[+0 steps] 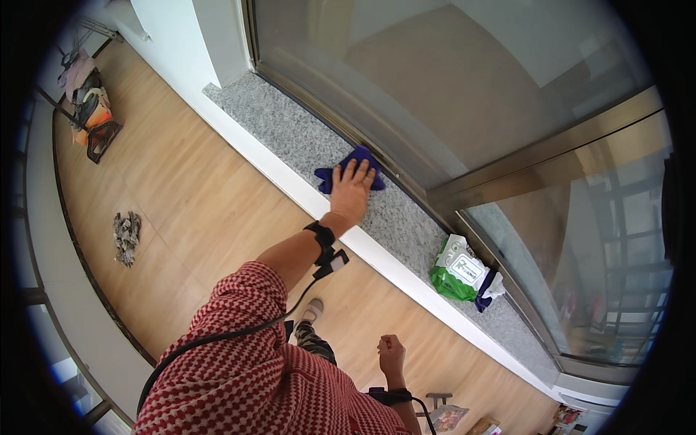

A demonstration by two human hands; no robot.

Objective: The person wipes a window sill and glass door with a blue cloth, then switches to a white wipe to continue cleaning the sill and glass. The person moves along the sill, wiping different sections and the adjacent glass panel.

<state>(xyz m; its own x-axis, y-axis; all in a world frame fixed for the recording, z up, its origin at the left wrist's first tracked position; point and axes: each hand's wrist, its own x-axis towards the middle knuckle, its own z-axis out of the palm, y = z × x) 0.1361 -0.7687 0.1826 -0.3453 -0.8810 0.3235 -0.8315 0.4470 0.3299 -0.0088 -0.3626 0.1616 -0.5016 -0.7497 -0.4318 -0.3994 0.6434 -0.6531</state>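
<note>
My left hand [350, 190] lies palm down, fingers slightly spread, on a crumpled purple cloth [375, 161]. The cloth rests on the speckled grey stone windowsill [288, 125], against the metal window frame. My right hand [391, 350] hangs low over the wood-look floor, its fingers curled in, with nothing visible in it. Farther right on the sill sits a green and white pack of wipes [459, 269]. Another piece of purple cloth [483, 296] and a crumpled white wipe [495, 287] are beside it. Both my wrists carry black straps with cables.
Sliding glass panes [435, 87] in metal frames [511, 155] rise behind the sill. A crumpled grey rag [126, 239] lies on the floor [179, 179]. Clothes [87, 103] are heaped at the upper left. A small wooden stool [437, 399] and boxes [484, 426] stand at the bottom right.
</note>
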